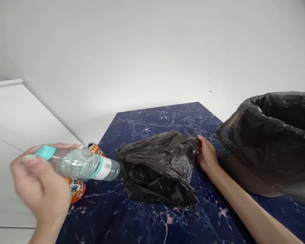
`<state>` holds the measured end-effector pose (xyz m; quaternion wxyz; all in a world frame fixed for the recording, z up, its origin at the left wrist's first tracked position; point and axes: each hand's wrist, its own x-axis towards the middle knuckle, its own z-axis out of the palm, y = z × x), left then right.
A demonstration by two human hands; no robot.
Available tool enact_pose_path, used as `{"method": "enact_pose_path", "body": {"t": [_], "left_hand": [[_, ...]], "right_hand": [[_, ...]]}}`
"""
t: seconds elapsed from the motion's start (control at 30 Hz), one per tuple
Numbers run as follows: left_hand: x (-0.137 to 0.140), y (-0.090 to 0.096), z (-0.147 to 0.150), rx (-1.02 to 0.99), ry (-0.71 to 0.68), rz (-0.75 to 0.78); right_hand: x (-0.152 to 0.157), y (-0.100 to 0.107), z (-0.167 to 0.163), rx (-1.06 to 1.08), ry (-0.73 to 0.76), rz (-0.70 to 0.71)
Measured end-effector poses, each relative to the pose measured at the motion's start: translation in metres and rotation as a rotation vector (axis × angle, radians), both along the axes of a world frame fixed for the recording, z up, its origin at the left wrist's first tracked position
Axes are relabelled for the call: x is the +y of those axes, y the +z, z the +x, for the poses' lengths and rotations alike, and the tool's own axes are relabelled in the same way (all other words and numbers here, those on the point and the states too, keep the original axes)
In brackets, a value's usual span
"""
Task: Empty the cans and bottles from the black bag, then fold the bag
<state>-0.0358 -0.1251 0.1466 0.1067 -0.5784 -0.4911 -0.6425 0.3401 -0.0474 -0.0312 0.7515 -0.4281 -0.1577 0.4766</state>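
The left hand (42,189) grips a clear plastic bottle (83,165) lying sideways above an orange can (77,188); the right hand's (207,156) fingers pinch a crumpled black bag (157,167).

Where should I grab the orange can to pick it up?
Probably around the orange can's round side, coming from the left edge of the table. It lies tipped over, half hidden under the water bottle in the left hand.
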Motion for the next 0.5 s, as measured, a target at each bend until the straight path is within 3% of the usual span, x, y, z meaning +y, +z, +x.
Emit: {"method": "enact_pose_path", "body": {"t": [0.1,0.27,0.5], "left_hand": [[0.017,-0.006,0.000,0.025,-0.078,0.002],[0.041,-0.024,-0.007,0.065,-0.062,-0.124],[0.053,-0.035,-0.021,0.094,-0.011,-0.156]], "right_hand": [[-0.001,-0.002,0.001,0.000,0.020,-0.002],[-0.001,-0.004,0.000,-0.002,0.030,-0.001],[0.000,-0.003,-0.002,-0.031,0.048,0.006]]}}
